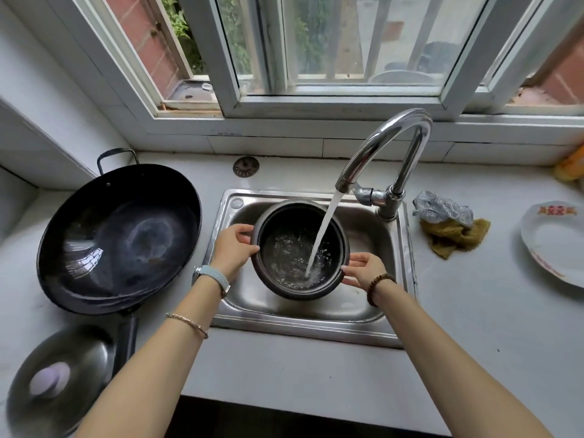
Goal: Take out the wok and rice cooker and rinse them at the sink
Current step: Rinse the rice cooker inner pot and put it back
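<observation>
The dark rice cooker pot [284, 229] sits upright in the steel sink [363, 235], with water pooling and splashing inside it. My left hand [234, 248] grips its left rim and my right hand [363, 268] holds its right side. A chrome faucet [379, 147] arches over the sink, and its stream falls into the pot. The large black wok [120, 238] rests on the counter left of the sink, wet inside, its long handle pointing toward me.
A metal lid [60, 377] lies on the counter at the near left. Right of the faucet are a mesh scrubber [442, 207] and an olive cloth [455, 237]. A white plate [553, 241] sits far right. A drain strainer [246, 166] lies behind the sink.
</observation>
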The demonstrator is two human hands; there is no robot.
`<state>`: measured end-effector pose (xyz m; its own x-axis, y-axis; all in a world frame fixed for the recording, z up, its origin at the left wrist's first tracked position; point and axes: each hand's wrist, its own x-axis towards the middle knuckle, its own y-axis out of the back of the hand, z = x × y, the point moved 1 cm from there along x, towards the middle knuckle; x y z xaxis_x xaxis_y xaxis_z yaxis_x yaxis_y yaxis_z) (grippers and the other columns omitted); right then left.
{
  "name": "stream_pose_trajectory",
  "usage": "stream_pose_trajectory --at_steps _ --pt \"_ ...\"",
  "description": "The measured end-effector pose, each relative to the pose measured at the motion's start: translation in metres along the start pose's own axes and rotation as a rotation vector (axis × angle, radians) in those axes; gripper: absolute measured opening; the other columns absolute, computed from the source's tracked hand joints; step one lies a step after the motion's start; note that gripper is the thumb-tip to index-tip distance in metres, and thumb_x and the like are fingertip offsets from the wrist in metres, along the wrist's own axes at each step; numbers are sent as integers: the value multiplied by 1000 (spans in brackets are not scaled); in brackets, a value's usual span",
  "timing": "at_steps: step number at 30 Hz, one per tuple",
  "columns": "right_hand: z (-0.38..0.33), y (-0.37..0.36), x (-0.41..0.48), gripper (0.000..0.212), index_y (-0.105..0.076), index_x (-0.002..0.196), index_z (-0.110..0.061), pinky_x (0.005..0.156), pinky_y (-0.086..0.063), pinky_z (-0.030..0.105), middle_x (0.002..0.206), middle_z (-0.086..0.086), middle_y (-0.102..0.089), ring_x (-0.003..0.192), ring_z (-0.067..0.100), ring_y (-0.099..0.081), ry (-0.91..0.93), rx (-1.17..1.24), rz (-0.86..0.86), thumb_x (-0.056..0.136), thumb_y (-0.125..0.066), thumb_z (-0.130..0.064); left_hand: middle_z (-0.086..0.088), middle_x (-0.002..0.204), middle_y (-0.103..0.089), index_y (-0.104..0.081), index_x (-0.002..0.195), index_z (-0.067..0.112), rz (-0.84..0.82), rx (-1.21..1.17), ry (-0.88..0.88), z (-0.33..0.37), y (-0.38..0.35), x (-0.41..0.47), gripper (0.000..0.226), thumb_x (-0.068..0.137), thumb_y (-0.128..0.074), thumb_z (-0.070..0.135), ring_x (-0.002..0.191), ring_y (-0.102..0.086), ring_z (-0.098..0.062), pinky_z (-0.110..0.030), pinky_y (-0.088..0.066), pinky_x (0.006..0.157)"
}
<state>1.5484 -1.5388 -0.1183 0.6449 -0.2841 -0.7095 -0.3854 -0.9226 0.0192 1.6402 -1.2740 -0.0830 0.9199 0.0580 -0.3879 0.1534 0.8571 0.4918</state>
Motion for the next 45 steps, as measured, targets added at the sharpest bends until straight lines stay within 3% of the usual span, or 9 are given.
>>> stream_pose_trajectory --at_steps 10,14,17,21,25,31,37,40,45 --pt "-42 14 -37 34 -53 107 2 54 -58 24 80 7 -55 73 18 -59 200 -63 6 79 -64 16 -19 100 -62 -54 124 -5 -157 -416 308 -2 -8 -25 45 82 -57 -22 85 -64 -25 -24 -59 61" --pt "-50 23 -48 23 -54 96 1 50 -57 22 83 15 -58 71 22 -61 105 -18 -32 80 -64 16 -15 78 -67 -59 116 -7 -229 -473 388 2 -8 -32 35 84 -55 -21 53 -69 -14 -17 -55 48" --pt "-44 27 -50 20 -53 93 3 44 -55 22 79 18 -59 58 22 -65 2 24 -28 82 -61 17 -11 67 -69 -59 113 -7 -207 -456 360 10 -4 -33 34 83 -56 -21 57 -69 -16 -16 -54 48" --pt "-25 22 -50 17 -56 96 7 44 -55 22 78 18 -61 50 19 -66 -34 42 -34 83 -58 18 -20 97 -63 -56 122 -9 -147 -355 224 20 5 -31 43 80 -60 -21 90 -62 -27 -24 -56 64" --pt "-12 14 -49 31 -53 103 1 58 -57 29 97 19 -58 80 28 -62 84 20 24 78 -66 15 -19 89 -64 -58 122 -4 -110 -270 76 14 14 -26 50 75 -66 -21 81 -64 -24 -25 -53 67" --pt "-31 12 -62 32 -56 98 -2 62 -59 28 79 8 -57 71 18 -61 296 -147 48 74 -72 11 -14 86 -61 -54 121 -5 -164 -387 202 -8 5 -35 45 80 -59 -22 77 -62 -19 -17 -56 55" --pt "-51 24 -62 27 -52 61 0 62 -60 33 67 13 -51 64 22 -60 42 -134 -97 78 -65 15 -14 66 -68 -55 118 -14 -227 -437 394 -11 -4 -36 37 82 -59 -20 50 -68 -14 -18 -55 48" --pt "-37 30 -55 11 -56 81 10 45 -56 28 79 24 -57 55 26 -66 -136 -34 -124 79 -63 18 -18 82 -65 -55 117 -15 -199 -408 333 1 5 -33 38 80 -64 -18 65 -67 -18 -15 -54 49" --pt "-8 17 -51 31 -53 103 10 46 -56 27 82 23 -59 56 24 -67 -99 8 -125 76 -63 21 -21 98 -63 -61 112 -1 -110 -253 100 9 18 -27 43 73 -73 -13 86 -65 -26 -23 -58 69"
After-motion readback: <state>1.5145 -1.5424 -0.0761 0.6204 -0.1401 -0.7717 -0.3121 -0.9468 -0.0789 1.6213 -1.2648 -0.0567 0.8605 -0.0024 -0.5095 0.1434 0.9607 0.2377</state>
